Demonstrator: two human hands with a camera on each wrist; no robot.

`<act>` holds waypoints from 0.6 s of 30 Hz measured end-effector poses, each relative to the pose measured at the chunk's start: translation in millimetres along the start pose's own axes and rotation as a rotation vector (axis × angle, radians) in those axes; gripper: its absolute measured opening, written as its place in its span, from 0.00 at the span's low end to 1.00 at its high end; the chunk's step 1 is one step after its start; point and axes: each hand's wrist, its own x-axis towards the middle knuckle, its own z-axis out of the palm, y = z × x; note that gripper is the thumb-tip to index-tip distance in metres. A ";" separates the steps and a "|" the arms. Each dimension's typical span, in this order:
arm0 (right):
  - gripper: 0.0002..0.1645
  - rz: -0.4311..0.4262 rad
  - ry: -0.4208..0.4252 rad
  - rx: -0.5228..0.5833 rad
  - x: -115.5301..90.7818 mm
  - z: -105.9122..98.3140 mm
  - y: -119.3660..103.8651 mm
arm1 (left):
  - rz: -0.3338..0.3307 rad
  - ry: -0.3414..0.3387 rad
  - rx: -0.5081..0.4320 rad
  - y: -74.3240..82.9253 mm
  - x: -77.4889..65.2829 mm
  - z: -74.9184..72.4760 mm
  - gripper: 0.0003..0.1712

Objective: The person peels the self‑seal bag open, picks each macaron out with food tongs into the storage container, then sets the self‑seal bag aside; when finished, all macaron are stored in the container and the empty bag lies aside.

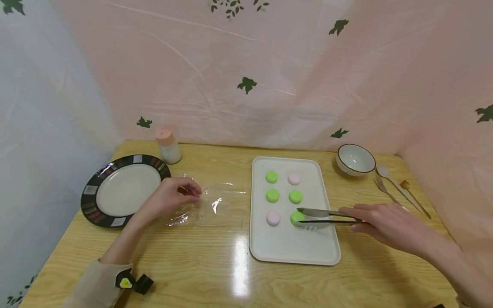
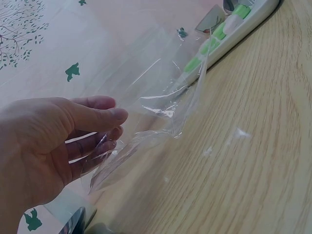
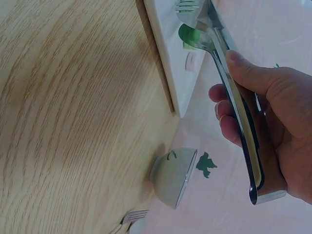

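Note:
My left hand (image 1: 171,196) pinches a clear plastic bag (image 2: 161,92) between thumb and fingers; the bag stretches out toward the tray. Metal serving tongs (image 3: 234,92), with one spoon-like and one fork-like end, are gripped in my right hand (image 1: 393,224). The two tong ends lie over and beside a round green piece (image 1: 295,217) at the front right of the group on the white tray (image 1: 292,250). Left of it sits a round pink piece (image 1: 273,218). Farther back on the tray stand several green pieces (image 1: 272,195) and another pink one (image 1: 294,179).
A dark-rimmed plate (image 1: 127,190) lies at the left, with a pink-capped shaker (image 1: 169,147) behind it. Back right stands a white bowl (image 1: 356,159), beside a fork (image 1: 385,188), a spoon (image 1: 398,186) and a thin brown-gold utensil (image 1: 416,199). Patterned cloth (image 1: 192,85) hangs behind the table.

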 end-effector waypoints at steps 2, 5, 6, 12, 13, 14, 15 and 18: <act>0.25 0.000 0.000 0.005 0.3 0.1 0.3 | -0.003 -0.002 -0.004 0.4 -0.2 -0.2 0.08; 0.25 0.000 0.002 0.003 0.7 -0.2 0.2 | -0.004 -0.002 0.002 0.1 -0.2 -0.2 0.08; 0.25 0.001 0.001 0.003 0.9 -0.4 0.1 | -0.005 -0.002 0.004 0.0 -0.2 -0.1 0.08; 0.26 0.007 -0.002 -0.005 1.2 -1.0 0.1 | -0.007 0.002 -0.002 -0.8 -0.2 -0.5 0.08; 0.27 0.005 0.008 -0.002 0.9 -0.9 0.5 | -0.006 0.002 -0.003 -0.8 -0.3 -0.7 0.08; 0.28 0.006 0.015 0.007 0.6 -0.7 0.9 | -0.005 0.002 -0.004 -0.8 -0.5 -0.8 0.08; 0.28 0.006 0.026 0.018 0.1 -0.8 1.7 | -0.005 0.002 -0.003 -0.8 -0.7 -1.0 0.08; 0.29 0.013 0.060 0.040 -1.8 -2.1 5.1 | -0.001 0.002 -0.001 -0.5 -1.0 -1.7 0.08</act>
